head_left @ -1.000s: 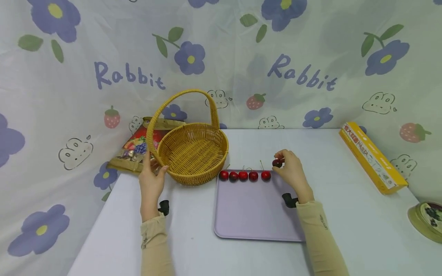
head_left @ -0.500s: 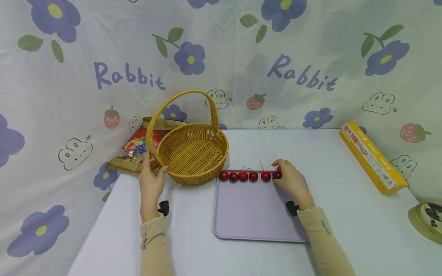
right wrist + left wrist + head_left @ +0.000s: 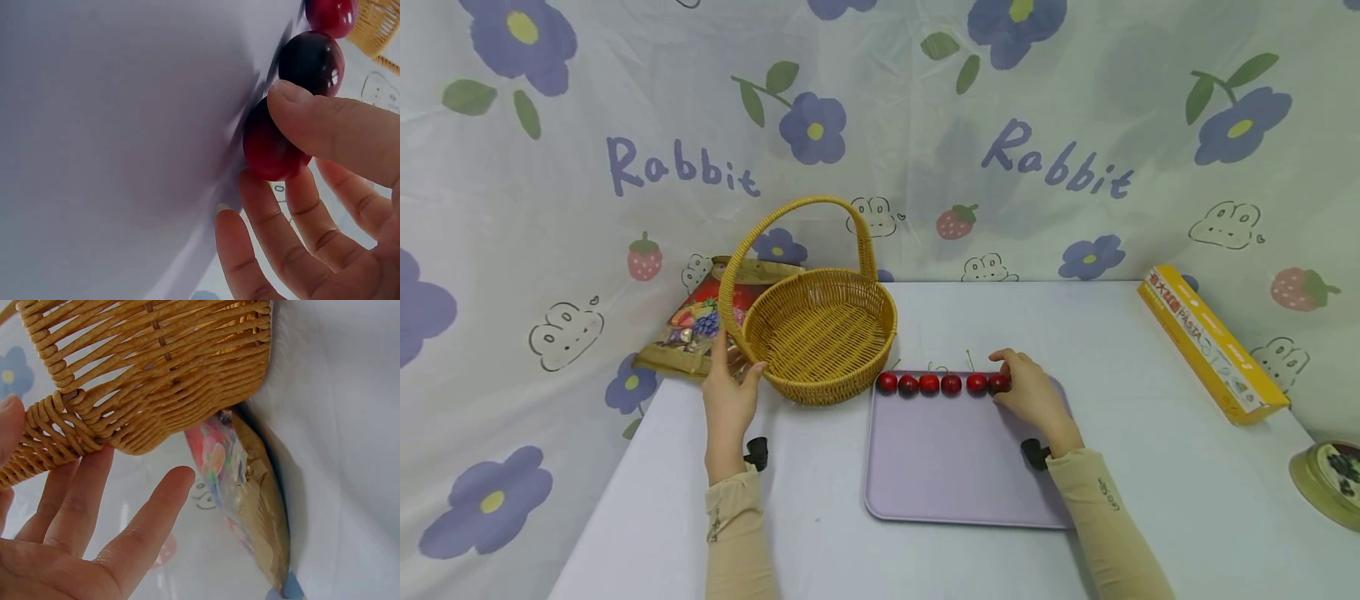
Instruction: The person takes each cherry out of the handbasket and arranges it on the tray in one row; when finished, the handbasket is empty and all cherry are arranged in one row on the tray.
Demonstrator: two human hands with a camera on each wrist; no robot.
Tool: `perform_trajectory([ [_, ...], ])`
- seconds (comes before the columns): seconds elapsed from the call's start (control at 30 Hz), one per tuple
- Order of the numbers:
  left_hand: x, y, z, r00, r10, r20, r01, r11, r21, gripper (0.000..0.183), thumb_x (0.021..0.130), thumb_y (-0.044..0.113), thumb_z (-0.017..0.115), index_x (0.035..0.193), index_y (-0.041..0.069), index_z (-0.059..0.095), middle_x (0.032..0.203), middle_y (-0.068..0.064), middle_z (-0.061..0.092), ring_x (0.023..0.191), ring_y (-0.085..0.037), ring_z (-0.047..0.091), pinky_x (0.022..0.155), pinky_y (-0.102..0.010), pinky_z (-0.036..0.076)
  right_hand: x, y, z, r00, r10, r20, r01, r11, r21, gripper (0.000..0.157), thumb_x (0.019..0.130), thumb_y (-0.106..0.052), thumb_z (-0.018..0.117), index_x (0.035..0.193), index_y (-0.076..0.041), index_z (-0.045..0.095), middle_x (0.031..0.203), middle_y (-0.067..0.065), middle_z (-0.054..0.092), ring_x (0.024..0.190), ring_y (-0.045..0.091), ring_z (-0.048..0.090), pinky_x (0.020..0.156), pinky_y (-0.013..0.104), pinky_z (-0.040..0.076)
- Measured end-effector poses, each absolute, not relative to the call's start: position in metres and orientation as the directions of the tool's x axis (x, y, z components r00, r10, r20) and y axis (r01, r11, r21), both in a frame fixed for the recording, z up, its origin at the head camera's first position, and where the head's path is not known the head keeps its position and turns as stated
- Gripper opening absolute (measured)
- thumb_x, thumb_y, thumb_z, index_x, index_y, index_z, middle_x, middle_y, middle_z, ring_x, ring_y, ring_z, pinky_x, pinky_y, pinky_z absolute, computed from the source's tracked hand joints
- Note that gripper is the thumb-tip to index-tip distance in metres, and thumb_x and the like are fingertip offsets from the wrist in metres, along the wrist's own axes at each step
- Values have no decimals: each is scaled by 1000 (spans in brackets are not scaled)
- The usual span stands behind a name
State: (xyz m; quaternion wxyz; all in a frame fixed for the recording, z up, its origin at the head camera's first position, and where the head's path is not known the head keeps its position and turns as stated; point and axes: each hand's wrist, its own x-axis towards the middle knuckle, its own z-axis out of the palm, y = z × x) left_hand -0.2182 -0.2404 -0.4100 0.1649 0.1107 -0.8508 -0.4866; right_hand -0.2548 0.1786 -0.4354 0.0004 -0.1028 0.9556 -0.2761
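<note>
In the head view several red cherries (image 3: 929,383) line the far edge of a pale purple tray (image 3: 955,467). My right hand (image 3: 1033,396) pinches the rightmost cherry (image 3: 275,140), which stands close beside a darker cherry (image 3: 311,64). The right wrist view shows its thumb lying on the fruit and fingertips at the other side. A wicker basket (image 3: 820,385) with a tall handle stands left of the tray, with nothing in it. My left hand (image 3: 730,404) touches the foot of the basket's handle (image 3: 59,428) with extended fingers (image 3: 84,494).
Behind and left of the basket lies a shiny printed bag (image 3: 688,329). A yellow pasta box (image 3: 1213,346) lies at the far right, and a round tin (image 3: 1326,483) sits at the right edge. A patterned cloth (image 3: 880,125) hangs behind the white table (image 3: 797,533).
My right hand has lowered its cherry onto the right end of the row, then shifted it slightly left against its neighbour. The left hand and the basket have stayed in place.
</note>
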Motion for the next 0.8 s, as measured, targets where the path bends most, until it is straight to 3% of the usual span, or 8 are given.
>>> perform_trajectory([
  [0.37, -223, -242, -411, -923, -331, 197, 0, 511, 860, 86, 94, 6, 60, 156, 34, 8, 135, -27, 49, 129, -41, 50, 105, -47, 46, -247, 185, -427, -984, -175, 29, -164, 839, -519, 60, 75, -2, 77, 131, -4, 53, 111, 19, 63, 103, 37, 62, 81, 51, 51],
  [0.8, -221, -254, -403, -928, -327, 179, -59, 604, 795, 77, 95, 10, 61, 157, 14, 15, 140, -26, 50, 126, -43, 52, 102, -51, 47, -234, 203, -416, -987, -161, 29, -150, 823, -548, 51, 86, -19, 71, 132, -3, 54, 122, 21, 62, 112, 40, 59, 89, 56, 49],
])
